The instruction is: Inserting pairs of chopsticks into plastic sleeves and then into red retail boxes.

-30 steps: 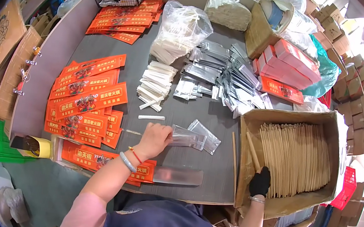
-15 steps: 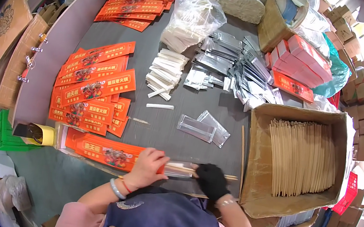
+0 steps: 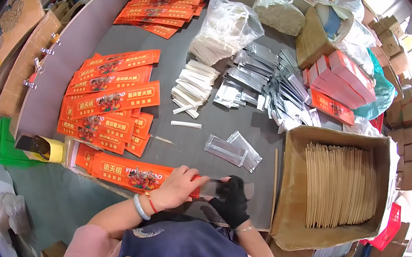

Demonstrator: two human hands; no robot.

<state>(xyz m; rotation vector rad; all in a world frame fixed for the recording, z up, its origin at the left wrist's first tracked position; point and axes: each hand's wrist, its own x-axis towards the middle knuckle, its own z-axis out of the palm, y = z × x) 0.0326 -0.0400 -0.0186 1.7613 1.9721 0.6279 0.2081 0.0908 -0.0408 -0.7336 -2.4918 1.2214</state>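
My left hand (image 3: 179, 190), bare with a bangle and a red cord at the wrist, closes on the right end of a red printed paper sleeve (image 3: 132, 173). That sleeve lies over other red sleeves along the table's front edge. Just right of its end, my right hand (image 3: 231, 203) in a black fingerless glove pinches a clear flat packet (image 3: 248, 189), partly hidden by the fingers and smeared by motion. Two clear and silvery packets (image 3: 225, 150) lie beyond the hands. A lone white paper strip (image 3: 185, 124) rests farther back.
Red sleeves (image 3: 111, 100) spread at left, more at far left. White strips (image 3: 193, 86) and silvery packets (image 3: 249, 74) are heaped mid-table. A cardboard box (image 3: 291, 192) of wooden chopsticks (image 3: 341, 188) stands at right, with one loose stick (image 3: 273, 184) beside it. Yellow-taped holder (image 3: 52, 151) sits front left.
The chopsticks and white strip that stuck out between my hands no longer show there. My left hand has shifted right along the sleeve; my right hand has moved slightly.
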